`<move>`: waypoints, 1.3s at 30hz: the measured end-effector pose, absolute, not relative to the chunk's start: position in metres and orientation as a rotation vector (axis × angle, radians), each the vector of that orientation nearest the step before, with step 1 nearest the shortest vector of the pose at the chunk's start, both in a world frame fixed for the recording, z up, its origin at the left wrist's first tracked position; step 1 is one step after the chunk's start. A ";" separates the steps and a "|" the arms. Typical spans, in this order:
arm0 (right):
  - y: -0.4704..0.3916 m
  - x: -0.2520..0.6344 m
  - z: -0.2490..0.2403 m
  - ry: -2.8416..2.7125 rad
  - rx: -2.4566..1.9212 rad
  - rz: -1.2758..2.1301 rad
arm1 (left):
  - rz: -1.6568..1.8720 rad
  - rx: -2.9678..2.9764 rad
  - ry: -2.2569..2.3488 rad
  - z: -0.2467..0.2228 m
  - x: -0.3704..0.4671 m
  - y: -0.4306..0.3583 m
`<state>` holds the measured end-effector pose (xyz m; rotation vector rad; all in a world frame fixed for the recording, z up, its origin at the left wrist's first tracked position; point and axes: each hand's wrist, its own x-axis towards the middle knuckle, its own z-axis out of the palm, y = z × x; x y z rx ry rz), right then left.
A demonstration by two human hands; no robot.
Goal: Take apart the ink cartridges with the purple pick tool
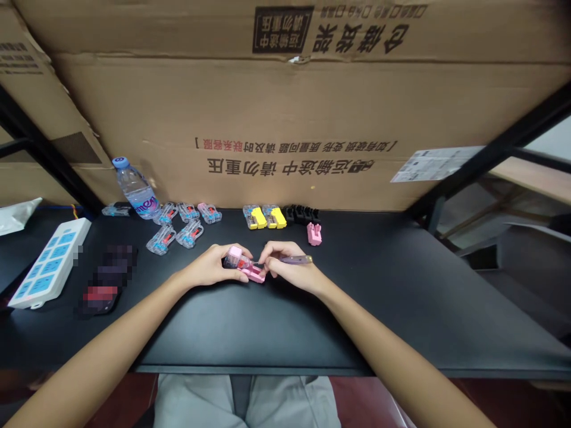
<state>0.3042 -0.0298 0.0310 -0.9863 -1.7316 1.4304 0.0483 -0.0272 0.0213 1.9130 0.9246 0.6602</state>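
Note:
Near the middle of the black table, my left hand (209, 267) is closed round a small pink and clear plastic device (243, 264) with a red part inside. My right hand (288, 267) pinches a slim screwdriver-like tool (297, 260), its handle pointing right and its tip at the device. Some fingers of my right hand are at the device's right end. Whether the tip sits inside it, I cannot tell. Behind my right hand stands a loose pink plastic piece (314, 233), beside a row of black pieces (302, 214).
Several clear devices (190, 233) lie at the back left by a water bottle (136, 189). Two yellow and clear devices (264, 217) lie at the back centre. A white power strip (51, 261) and a dark phone (109, 279) are at left. Cardboard (285, 113) walls the back edge.

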 end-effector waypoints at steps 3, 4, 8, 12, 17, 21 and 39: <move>-0.030 0.305 0.032 -1.726 -0.986 1.447 | 0.647 1.906 0.922 0.022 0.048 -0.027; -0.030 0.306 0.033 -1.731 -0.987 1.454 | 0.647 1.904 0.915 0.022 0.048 -0.027; -0.029 0.308 0.032 -1.799 -0.964 1.418 | 0.646 1.894 0.896 0.022 0.047 -0.026; -0.028 0.309 0.030 -1.851 -0.920 1.370 | 0.633 1.901 0.908 0.023 0.046 -0.025; -0.028 0.309 0.027 -1.799 -0.908 1.387 | 0.643 1.906 0.908 0.025 0.046 -0.025; -0.027 0.309 0.026 -1.861 -0.890 1.323 | 0.641 1.911 0.901 0.025 0.046 -0.025; -0.031 0.297 0.036 -1.644 -1.062 1.311 | 0.654 2.048 0.969 0.031 0.046 -0.026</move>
